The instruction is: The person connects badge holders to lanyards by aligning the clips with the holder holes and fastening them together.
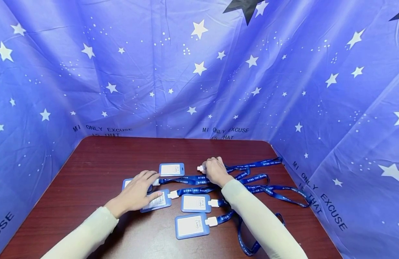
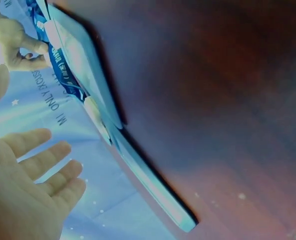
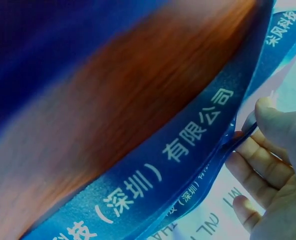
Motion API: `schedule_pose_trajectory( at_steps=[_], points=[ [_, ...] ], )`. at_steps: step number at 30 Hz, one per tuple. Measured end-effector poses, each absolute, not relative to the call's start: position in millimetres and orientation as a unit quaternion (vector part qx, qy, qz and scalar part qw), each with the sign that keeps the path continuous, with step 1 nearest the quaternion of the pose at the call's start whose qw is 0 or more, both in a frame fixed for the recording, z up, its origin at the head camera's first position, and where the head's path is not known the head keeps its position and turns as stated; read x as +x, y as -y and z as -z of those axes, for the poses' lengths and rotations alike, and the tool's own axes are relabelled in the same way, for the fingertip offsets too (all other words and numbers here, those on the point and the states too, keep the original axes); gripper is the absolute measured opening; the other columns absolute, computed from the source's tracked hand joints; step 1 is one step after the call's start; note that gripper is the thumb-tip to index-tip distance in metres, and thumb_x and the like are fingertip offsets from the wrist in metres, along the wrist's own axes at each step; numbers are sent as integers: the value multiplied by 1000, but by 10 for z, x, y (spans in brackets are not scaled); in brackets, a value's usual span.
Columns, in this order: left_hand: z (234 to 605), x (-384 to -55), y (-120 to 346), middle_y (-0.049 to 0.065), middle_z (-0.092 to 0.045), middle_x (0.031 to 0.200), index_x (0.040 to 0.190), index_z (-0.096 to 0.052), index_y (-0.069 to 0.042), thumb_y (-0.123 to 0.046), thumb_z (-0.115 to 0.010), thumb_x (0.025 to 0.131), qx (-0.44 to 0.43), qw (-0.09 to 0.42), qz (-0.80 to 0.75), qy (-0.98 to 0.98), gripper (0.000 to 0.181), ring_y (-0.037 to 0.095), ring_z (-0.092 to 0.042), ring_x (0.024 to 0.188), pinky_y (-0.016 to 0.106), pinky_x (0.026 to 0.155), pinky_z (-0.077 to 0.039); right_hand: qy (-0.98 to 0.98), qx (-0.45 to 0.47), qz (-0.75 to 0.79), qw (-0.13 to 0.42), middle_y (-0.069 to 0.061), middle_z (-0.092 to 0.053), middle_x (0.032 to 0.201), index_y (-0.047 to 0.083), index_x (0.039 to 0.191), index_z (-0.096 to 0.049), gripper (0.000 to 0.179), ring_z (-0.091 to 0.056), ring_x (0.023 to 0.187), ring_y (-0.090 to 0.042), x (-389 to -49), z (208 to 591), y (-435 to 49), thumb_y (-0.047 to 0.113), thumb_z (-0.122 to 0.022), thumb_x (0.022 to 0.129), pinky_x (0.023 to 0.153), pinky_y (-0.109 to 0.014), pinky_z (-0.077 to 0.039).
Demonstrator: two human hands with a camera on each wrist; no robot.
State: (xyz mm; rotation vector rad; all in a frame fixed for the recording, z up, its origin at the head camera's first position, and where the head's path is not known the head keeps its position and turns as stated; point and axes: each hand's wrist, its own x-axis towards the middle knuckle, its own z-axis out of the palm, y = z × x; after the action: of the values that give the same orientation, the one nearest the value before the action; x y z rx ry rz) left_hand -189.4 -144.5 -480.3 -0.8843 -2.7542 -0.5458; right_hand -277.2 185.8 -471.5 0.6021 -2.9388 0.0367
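In the head view my left hand [image 1: 138, 190], fingers spread and nearly straight, is over two blue ID card holders, partly hiding both. One card holder [image 1: 154, 202] shows below the thumb, the other card holder [image 1: 125, 182] beyond the knuckles. The left wrist view has the palm [image 2: 28, 200] with nothing in it. My right hand [image 1: 217, 171] pinches a blue lanyard [image 1: 257, 164] near its white clip [image 1: 200, 168]. Thumb and fingertips close on the strap [image 3: 245, 135] in the right wrist view. Left of that clip lies a card holder [image 1: 172, 169] with no strap attached.
Two more card holders, an upper one [image 1: 195, 203] and a lower one [image 1: 192, 226], lie nearer me with clips and lanyards attached. Several straps [image 1: 290, 192] overlap toward the right on the dark red table [image 1: 89, 165]. A starry blue curtain [image 1: 173, 72] surrounds the table's far sides.
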Motion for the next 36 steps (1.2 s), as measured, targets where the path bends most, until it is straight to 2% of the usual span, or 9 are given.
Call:
schedule_pose_trajectory(
  at_steps=[9, 16, 25, 36],
  points=[
    [4745, -1982, 1448, 21, -57, 142, 143, -56, 3, -41, -69, 97, -294, 104, 189, 931, 65, 40, -50, 132, 61, 111, -39, 978, 197, -18, 67, 4, -65, 78, 20, 70, -62, 29, -58, 83, -19, -2764, 4716, -1849, 22, -75, 95, 83, -38, -37],
    [4703, -2060, 1430, 21, -57, 142, 143, -56, 3, -42, -68, 97, -285, 96, 179, 937, 65, 40, -50, 132, 59, 113, -38, 977, 199, -17, 74, 3, -67, 79, 19, 75, -68, 21, -58, 81, -19, -2747, 4703, -1842, 22, -76, 94, 82, -38, -38],
    [4667, -2176, 1406, 22, -56, 143, 143, -55, 3, -42, -68, 97, -279, 91, 172, 940, 65, 40, -50, 133, 58, 113, -38, 977, 199, -18, 77, 4, -66, 78, 19, 73, -66, 24, -57, 81, -19, -2746, 4684, -1830, 22, -77, 93, 82, -38, -38],
    [4680, -2287, 1371, 21, -57, 142, 143, -55, 2, -44, -68, 96, -272, 91, 169, 943, 66, 39, -50, 132, 57, 114, -37, 979, 193, -8, 72, 3, -67, 81, 18, 80, -72, 15, -58, 84, -19, -2737, 4688, -1823, 23, -77, 93, 82, -37, -37]
  ],
)
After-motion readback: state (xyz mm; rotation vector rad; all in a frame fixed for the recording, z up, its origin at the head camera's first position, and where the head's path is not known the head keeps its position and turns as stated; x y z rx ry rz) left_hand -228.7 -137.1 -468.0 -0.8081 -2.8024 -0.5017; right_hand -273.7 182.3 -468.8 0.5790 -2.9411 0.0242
